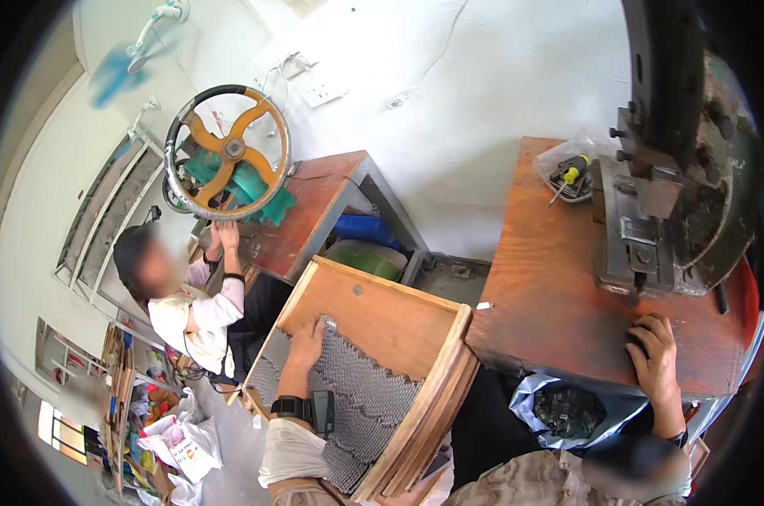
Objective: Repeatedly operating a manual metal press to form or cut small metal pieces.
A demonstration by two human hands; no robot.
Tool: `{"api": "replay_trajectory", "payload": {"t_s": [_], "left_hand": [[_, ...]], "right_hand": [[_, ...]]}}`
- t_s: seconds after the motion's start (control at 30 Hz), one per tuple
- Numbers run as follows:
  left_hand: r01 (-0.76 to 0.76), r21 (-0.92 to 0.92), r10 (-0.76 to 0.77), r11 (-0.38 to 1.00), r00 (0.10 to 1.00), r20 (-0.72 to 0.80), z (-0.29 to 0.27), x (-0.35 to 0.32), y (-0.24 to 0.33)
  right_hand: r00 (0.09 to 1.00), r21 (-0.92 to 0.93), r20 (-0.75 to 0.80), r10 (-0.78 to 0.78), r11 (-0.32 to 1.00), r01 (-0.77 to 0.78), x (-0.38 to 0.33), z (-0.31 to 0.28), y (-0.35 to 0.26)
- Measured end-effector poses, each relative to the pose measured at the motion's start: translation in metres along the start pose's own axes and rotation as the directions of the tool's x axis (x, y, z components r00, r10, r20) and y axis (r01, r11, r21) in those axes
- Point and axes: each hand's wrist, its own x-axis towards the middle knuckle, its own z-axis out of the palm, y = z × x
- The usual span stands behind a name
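My left hand (308, 344) reaches into a shallow wooden tray (382, 316) and pinches a small grey metal piece (328, 323) at the edge of the rows. Many like grey metal pieces (361, 396) lie in close, tidy rows over the tray's near part. On the right, my right hand (654, 354) rests on the reddish wooden worktable (534, 287), fingers loosely bent and apart, holding nothing. Just beyond it stands a dark metal press (664, 84) with a steel die (639, 244) clamped under its ram.
More wooden trays are stacked under this one. A bag of dark metal pieces (567, 411) hangs below the worktable's front edge. A yellow-handled screwdriver (574, 171) lies in a small container near the press. At left a co-worker (205, 312) works at a machine with a handwheel (233, 150).
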Motion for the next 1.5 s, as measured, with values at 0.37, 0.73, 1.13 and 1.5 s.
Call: {"api": "replay_trajectory", "payload": {"t_s": [0.37,0.73,1.13,1.5], "left_hand": [[0.185,-0.375,0.051,0.908,0.842,0.537,-0.029,0.031,-0.033],[0.12,-0.338,0.037,0.933,0.905,0.423,-0.018,0.03,-0.039],[0.099,-0.415,-0.044,0.904,0.989,0.14,-0.033,0.055,0.057],[-0.391,-0.642,0.639,0.66,0.741,0.206,0.012,0.014,0.467]], "right_hand": [[0.999,-0.094,0.018,0.049,0.994,-0.047,0.001,0.002,0.002],[0.999,-0.125,0.022,0.035,0.992,-0.032,0.001,0.004,0.002],[0.999,-0.159,0.012,-0.049,0.986,0.051,0.007,0.001,0.002],[0.998,-0.113,0.0,-0.063,0.992,0.063,-0.008,-0.004,0.014]]}}
